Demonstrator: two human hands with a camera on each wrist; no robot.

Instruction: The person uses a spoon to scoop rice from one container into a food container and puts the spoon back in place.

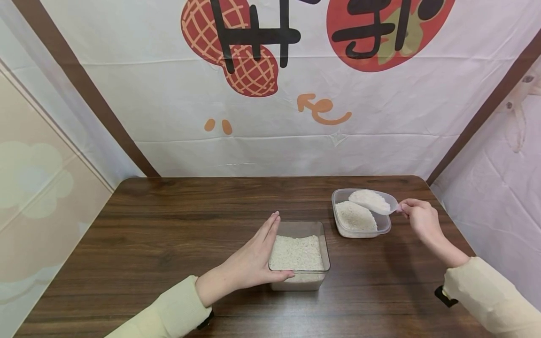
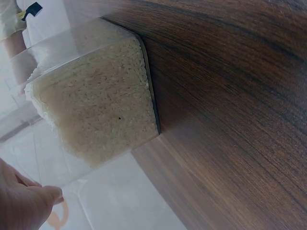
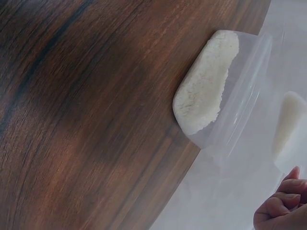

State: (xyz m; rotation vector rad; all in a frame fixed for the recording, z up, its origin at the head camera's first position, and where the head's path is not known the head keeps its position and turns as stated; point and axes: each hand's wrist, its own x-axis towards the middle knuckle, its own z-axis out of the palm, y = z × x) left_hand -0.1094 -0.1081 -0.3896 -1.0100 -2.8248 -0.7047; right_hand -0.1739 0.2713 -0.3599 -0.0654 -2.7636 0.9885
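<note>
A clear square container point(image 1: 324, 249) with rice point(image 1: 296, 253) stands before me. My left hand point(image 1: 249, 263) rests against its left side, fingers straight along that wall and thumb over the near rim. In the left wrist view, the rice point(image 2: 100, 100) shows through the container's wall. My right hand point(image 1: 422, 219) grips the pink handle of a translucent scoop point(image 1: 393, 204) heaped with white rice point(image 1: 369, 201). The scoop is over a smaller plastic box point(image 1: 383, 225), which also holds rice point(image 1: 355, 217). The right wrist view has this box point(image 3: 235, 120) on the table, with the loaded scoop point(image 3: 290, 129) above its rim.
Both containers stand on a dark wooden table point(image 1: 190, 225), the smaller one farther back and to the right. Behind the table hangs a white printed cloth point(image 1: 270, 155), with another cloth point(image 1: 498, 164) at the right side.
</note>
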